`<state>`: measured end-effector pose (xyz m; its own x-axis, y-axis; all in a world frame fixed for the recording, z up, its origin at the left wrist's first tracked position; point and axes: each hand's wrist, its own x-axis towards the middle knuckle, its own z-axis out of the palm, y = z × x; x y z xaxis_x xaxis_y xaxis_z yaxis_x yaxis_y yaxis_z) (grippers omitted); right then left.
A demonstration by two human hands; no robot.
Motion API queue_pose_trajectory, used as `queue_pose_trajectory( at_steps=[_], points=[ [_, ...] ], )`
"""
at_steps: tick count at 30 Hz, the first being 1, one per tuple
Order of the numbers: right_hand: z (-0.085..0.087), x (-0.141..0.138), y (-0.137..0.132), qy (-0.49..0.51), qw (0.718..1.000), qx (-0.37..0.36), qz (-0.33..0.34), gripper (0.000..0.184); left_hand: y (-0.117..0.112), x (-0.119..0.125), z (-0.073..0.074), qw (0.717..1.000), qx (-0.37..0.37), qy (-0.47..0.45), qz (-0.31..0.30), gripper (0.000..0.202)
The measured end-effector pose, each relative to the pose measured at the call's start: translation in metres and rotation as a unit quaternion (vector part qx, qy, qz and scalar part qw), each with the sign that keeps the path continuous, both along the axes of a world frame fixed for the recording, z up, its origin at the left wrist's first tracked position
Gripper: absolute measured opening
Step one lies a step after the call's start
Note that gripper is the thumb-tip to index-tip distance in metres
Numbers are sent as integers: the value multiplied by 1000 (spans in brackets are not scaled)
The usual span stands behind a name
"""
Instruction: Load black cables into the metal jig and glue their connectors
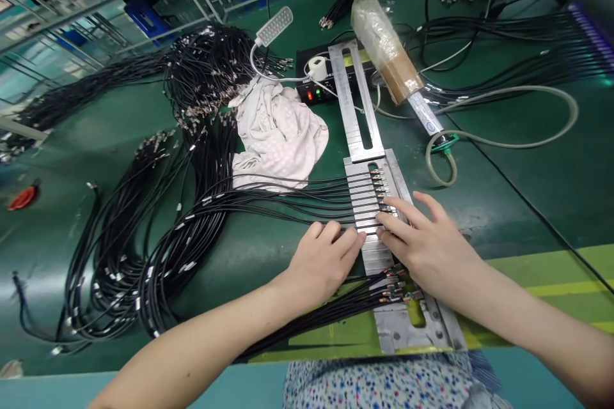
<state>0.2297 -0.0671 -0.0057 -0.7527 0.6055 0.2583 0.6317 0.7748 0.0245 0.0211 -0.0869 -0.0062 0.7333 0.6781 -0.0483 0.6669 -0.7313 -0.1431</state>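
A slotted metal fixture (pixel 386 332) lies on the bench before me. Black cables (pixel 316 186) run from the left across its ridged strip, their metal connector ends (pixel 380 180) lined up along the slot. My left hand (pixel 323 265) is closed at the strip's left edge, thumb and forefinger pinching a black cable. Opposite it, my right hand (pixel 429 246) has its thumb and fingertips on the end of a cable at the slot, with its outer fingers apart. The fingertips partly hide the connectors there. Nearer me, a second group of cables (pixel 336 308) crosses the fixture beneath my left forearm.
Large bundles of black cables (pixel 192 230) cover the left of the bench. Behind the fixture are a crumpled cloth (pixel 283 134), a small lamp (pixel 274 25), a black box with lit indicators (pixel 311 94) and a wrapped dispensing syringe (pixel 425 112) with a hose. More cables (pixel 518 45) lie at right.
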Motion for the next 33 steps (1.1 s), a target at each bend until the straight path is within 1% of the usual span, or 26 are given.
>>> queue_pose_trajectory(
  at_steps=[4,7,9,12,14,16,18,19,20,21,22,25,27,29,33],
  points=[
    [-3,2,-4,-1,1000,-5,2,24,-4,6,3,999,-14,-18,35,29],
    [-11,12,-4,31,999,-34,-5,38,-14,4,4,997,-33,-44,55,26],
    [-16,19,-2,65,996,-55,-6,48,-23,0,5,994,-63,-64,64,21],
    [-19,25,2,120,990,-69,-2,49,-34,-6,5,983,-134,-95,76,19],
    [-19,27,5,153,986,-72,-3,47,-34,-8,5,969,-181,-140,96,16],
    [-16,30,8,180,981,-73,-12,42,-28,-8,7,942,-211,-218,146,12],
    [-14,34,11,200,977,-67,-26,38,-19,-7,9,908,-224,-295,198,8],
    [-13,36,12,208,976,-64,-32,36,-15,-5,10,895,-226,-319,214,7],
    [-12,37,12,212,975,-63,-37,35,-12,-4,10,889,-227,-331,220,7],
    [-12,39,13,213,974,-63,-40,34,-9,-3,9,891,-223,-330,217,8],
    [-11,40,13,212,974,-65,-43,33,-7,-1,8,901,-211,-318,208,10],
    [-12,40,12,200,976,-75,-43,33,-5,3,-1,942,-129,-260,169,19],
    [-13,40,11,193,977,-78,-41,32,-7,4,-5,959,-82,-231,144,24],
    [-13,39,11,189,978,-82,-41,31,-7,5,-8,966,-62,-216,128,26],
    [-11,38,10,178,979,-91,-42,31,-6,5,-8,975,-51,-187,108,28]
  ],
)
